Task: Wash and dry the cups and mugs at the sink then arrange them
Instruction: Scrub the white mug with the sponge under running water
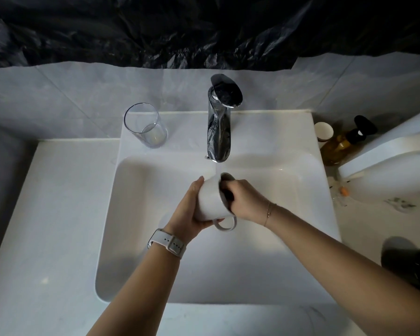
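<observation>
A white mug (210,200) lies on its side over the white sink (141,214), its mouth turned right and its handle pointing down. My left hand (189,212) grips the mug's base and body from the left. The fingers of my right hand (244,198) reach inside the mug's mouth, curled over its rim. A thin stream of water runs from the chrome faucet (220,122) onto the mug's rim. A clear drinking glass (144,126) stands upright on the ledge left of the faucet.
To the right of the sink stand a small white cup (323,132) and an amber pump bottle (341,144). A white toilet (386,156) sits further right. A dark object (412,265) lies at the right edge. Black plastic sheeting (204,30) covers the wall above.
</observation>
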### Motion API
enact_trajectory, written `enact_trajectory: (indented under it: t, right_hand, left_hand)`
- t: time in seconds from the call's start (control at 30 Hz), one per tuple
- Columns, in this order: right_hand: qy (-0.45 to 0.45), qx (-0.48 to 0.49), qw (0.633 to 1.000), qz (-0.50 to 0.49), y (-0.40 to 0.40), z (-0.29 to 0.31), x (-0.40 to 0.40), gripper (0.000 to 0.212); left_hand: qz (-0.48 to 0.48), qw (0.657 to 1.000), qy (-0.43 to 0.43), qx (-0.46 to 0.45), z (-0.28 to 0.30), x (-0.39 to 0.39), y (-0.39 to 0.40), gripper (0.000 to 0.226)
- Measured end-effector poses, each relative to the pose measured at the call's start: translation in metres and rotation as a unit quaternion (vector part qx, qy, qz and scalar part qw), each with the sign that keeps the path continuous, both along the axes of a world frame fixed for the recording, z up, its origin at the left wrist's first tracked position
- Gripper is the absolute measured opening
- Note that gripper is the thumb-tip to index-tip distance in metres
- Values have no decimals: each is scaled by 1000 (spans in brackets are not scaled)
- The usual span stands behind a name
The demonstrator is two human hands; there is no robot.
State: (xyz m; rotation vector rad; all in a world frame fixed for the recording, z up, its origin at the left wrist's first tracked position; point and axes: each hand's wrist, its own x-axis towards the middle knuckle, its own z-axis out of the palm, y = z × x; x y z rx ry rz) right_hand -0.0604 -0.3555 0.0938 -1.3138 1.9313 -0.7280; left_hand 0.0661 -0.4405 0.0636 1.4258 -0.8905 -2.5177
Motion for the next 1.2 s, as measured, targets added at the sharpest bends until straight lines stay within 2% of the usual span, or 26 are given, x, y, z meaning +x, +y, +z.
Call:
enact_trajectory:
  t: [0.13,0.23,0.3,0.4,0.5,0.53,0.6,0.67,0.73,0.87,0.97,1.07,1.13,1.2]
  right_hand:
    - [-40,96,992,77,2,8,-12,20]
    - [20,36,996,79,-1,5,-22,16]
    - [67,-10,997,46,-1,-3,-18,22]
    - [-37,-11,999,-31,0,-4,-6,32]
    - [-183,77,980,3,3,-1,-5,26]
    - [-207,89,974,18,5,1,-9,20]
    - [-229,98,968,23,9,4,-20,21]
    - [-259,88,962,-23,16,8,-33,33]
    - [-288,44,952,-94,20,9,-40,33]
    - [-389,4,892,-231,17,4,-21,24]
    - [-473,1,851,-229,14,6,-3,17]
    - [-453,-21,868,-201,16,3,9,20]
    - [-383,-33,905,-183,22,-2,8,26]
    - [-307,-30,943,-126,29,-3,1,43]
  left_hand:
    - [-3,1000,8,-4,1,2,3,26]
    - [15,1000,8,-5,4,-3,6,31]
    - [22,1000,6,-10,4,-6,6,32]
    - [3,1000,-1,-25,6,-7,4,35]
    - [-17,999,-15,-39,5,-3,0,36]
    - [-17,999,-22,-41,6,-2,0,35]
    - [-16,999,-30,-36,6,-1,1,38]
    - [-3,999,-32,-29,5,2,1,46]
    - [13,999,-28,-32,4,5,-2,52]
    - [6,998,-27,-52,7,5,3,45]
    - [11,993,-51,-104,8,2,11,37]
    - [27,990,-79,-113,9,0,12,31]
    - [46,992,-95,-75,10,0,5,35]
    - [39,993,-103,-45,13,1,-1,41]
